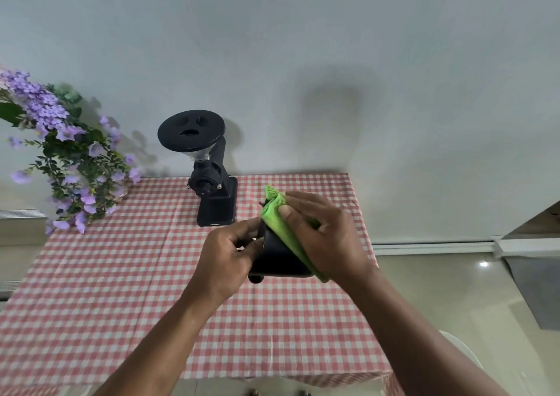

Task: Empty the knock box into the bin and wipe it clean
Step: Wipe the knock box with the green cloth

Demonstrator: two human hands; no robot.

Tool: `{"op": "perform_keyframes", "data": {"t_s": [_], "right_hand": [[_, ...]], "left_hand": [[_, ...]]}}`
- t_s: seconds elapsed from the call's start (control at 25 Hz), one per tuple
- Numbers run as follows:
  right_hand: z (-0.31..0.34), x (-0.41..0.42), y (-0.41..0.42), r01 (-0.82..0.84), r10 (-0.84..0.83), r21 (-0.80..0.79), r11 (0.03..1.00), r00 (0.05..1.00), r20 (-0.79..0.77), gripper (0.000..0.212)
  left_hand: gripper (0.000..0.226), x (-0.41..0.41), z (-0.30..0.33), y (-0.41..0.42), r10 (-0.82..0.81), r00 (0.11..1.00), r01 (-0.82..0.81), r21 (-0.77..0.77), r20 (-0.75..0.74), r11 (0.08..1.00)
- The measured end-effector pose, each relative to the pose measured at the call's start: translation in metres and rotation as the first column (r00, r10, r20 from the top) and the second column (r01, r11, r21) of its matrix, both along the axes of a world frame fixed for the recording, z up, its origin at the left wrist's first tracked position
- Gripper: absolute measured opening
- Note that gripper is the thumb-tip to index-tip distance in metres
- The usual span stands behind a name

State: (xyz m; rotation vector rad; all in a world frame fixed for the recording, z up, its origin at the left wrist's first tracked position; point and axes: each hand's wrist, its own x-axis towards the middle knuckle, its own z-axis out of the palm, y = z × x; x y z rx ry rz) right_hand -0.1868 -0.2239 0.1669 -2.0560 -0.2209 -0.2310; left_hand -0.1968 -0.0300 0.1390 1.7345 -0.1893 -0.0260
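Observation:
I hold the black knock box tilted on its side above the middle of the table. My left hand grips its left rim, fingers curled around the edge. My right hand presses a green cloth flat against the box's right side, the cloth draped from the top edge down to the bottom. The inside of the box is hidden from me. A round black knob of the box sticks out at its lower left.
A table with a red-and-white checked cloth lies below my hands. A black coffee grinder stands at the back centre. Purple flowers hang over the back left corner. A white round object sits on the floor at the right.

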Motion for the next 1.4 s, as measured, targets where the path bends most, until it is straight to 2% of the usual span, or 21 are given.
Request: {"op": "perform_keyframes", "data": {"t_s": [0.12,0.2,0.28,0.36,0.48,0.56,0.64,0.76,0.84,0.92,1.0,1.08,1.16,1.28,1.36,1.4], "right_hand": [[0.005,0.026,-0.012,-0.004,0.037,0.158,0.987,0.979,-0.202,0.018],[0.004,0.035,-0.017,0.047,0.012,0.182,0.982,0.951,-0.309,0.019],[0.005,0.032,-0.014,0.061,-0.023,0.106,0.992,0.945,-0.327,0.026],[0.004,0.020,-0.003,0.022,-0.030,-0.045,0.999,0.978,-0.204,0.034],[0.004,-0.004,0.007,0.035,-0.040,-0.164,0.986,0.999,-0.027,0.030],[0.004,-0.021,0.009,0.040,-0.046,-0.160,0.986,0.998,-0.035,0.037],[0.005,-0.031,0.009,0.071,-0.074,-0.133,0.989,0.997,-0.019,0.034],[0.006,-0.035,0.003,0.171,-0.145,-0.190,0.967,0.979,0.142,0.022],[0.003,-0.040,0.001,0.206,-0.132,-0.246,0.947,0.949,0.285,0.014],[-0.001,-0.050,0.011,0.187,-0.071,-0.280,0.942,0.922,0.380,0.016],[-0.005,-0.054,0.021,0.149,-0.010,-0.287,0.946,0.902,0.433,0.021],[-0.005,-0.041,0.019,0.152,-0.025,-0.231,0.961,0.879,0.476,0.021],[-0.001,-0.024,0.013,0.162,-0.095,-0.125,0.979,0.902,0.421,0.019],[0.007,-0.006,0.011,0.144,-0.116,-0.090,0.985,0.959,0.258,0.014],[0.007,0.008,0.004,0.171,-0.159,-0.084,0.982,0.978,0.135,0.011],[0.008,0.018,-0.002,0.172,-0.171,-0.041,0.984,0.985,0.019,0.011]], "left_hand": [[0.042,0.000,-0.003,0.001,0.031,0.999,-0.032,-0.059,-0.017,0.998],[0.042,0.000,-0.004,0.001,0.035,0.999,-0.035,-0.011,0.003,0.999],[0.045,-0.001,-0.002,-0.001,0.046,0.998,-0.050,0.091,0.044,0.995],[0.050,-0.002,0.002,-0.006,0.056,0.995,-0.071,0.183,0.087,0.981],[0.059,-0.001,0.003,-0.009,0.062,0.994,-0.080,0.202,0.094,0.976],[0.056,0.001,0.003,-0.006,0.039,0.993,-0.063,0.214,0.112,0.975],[0.048,0.001,0.002,-0.006,0.012,0.990,-0.047,0.251,0.140,0.967],[0.046,-0.004,-0.003,-0.012,0.059,0.988,-0.098,0.282,0.144,0.954],[0.048,-0.006,-0.005,-0.014,0.095,0.983,-0.137,0.278,0.159,0.951],[0.048,-0.003,-0.006,-0.009,0.079,0.985,-0.111,0.210,0.156,0.971],[0.039,0.001,-0.002,-0.004,0.018,0.993,-0.030,0.107,0.114,0.994],[0.040,0.003,0.004,0.000,0.002,0.990,-0.021,0.133,0.140,0.991],[0.050,0.003,0.010,0.002,0.005,0.981,-0.053,0.243,0.195,0.969],[0.054,0.004,0.009,0.005,0.054,0.982,-0.085,0.165,0.180,0.983],[0.050,0.002,0.004,0.008,0.011,0.984,-0.036,0.138,0.179,0.990],[0.048,0.000,0.002,0.009,-0.030,0.983,0.004,0.141,0.179,0.990]]}}
